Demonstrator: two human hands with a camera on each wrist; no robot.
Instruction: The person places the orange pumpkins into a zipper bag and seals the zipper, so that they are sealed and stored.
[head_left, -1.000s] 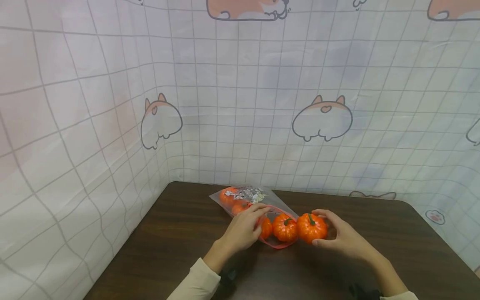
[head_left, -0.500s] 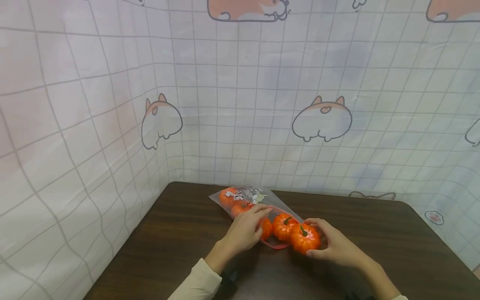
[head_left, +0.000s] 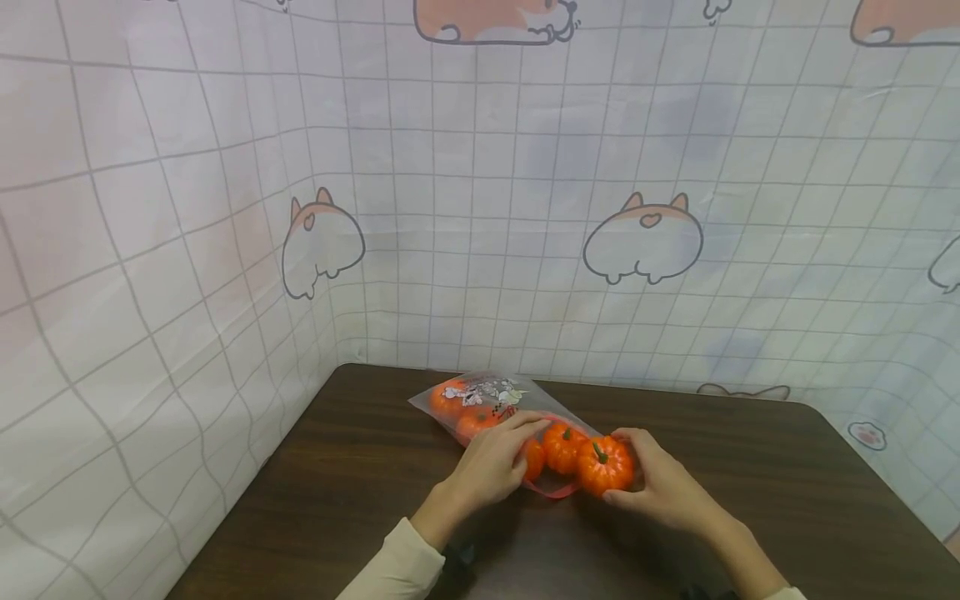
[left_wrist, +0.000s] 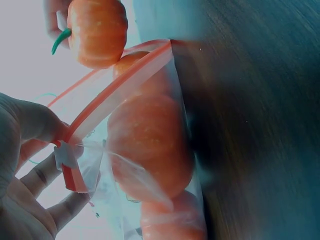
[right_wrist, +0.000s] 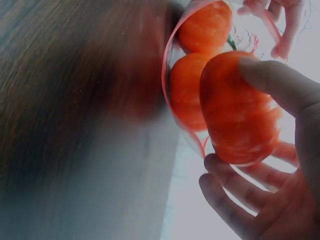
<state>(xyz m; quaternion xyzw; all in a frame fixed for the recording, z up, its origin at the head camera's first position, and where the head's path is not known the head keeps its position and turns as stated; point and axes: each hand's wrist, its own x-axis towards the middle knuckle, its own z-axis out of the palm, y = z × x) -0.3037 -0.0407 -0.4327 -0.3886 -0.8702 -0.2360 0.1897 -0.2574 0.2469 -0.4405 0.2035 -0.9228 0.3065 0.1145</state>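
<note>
In the head view's clock terms, the right hand [head_left: 667,487] holds an orange pumpkin [head_left: 605,465] from its 4 o'clock side, thumb and fingers set apart by the pumpkin's own width; that wide wrap probably suits a round, slick-looking body. The held pumpkin is at the mouth of a clear bag [head_left: 543,402], at 4 o'clock from the bag's middle, its stem pointing to about 11. Whether it touches the nearest bagged pumpkin is hard to tell.

The left hand [head_left: 491,462], at 7 o'clock on the bag, pinches the red rim [left_wrist: 117,92], its other fingers loosely spread, probably so the thin film gapes rather than collapses. At least 4 bagged pumpkins [head_left: 564,448] lie inside, their weight likely steadying the bag on the dark table [head_left: 750,458].

Cartoon figures [head_left: 491,392] are printed on the bag's 11 o'clock side; the small dark and red marks beside them are unreadable. No brand or label can be made out on the pumpkins.
</note>
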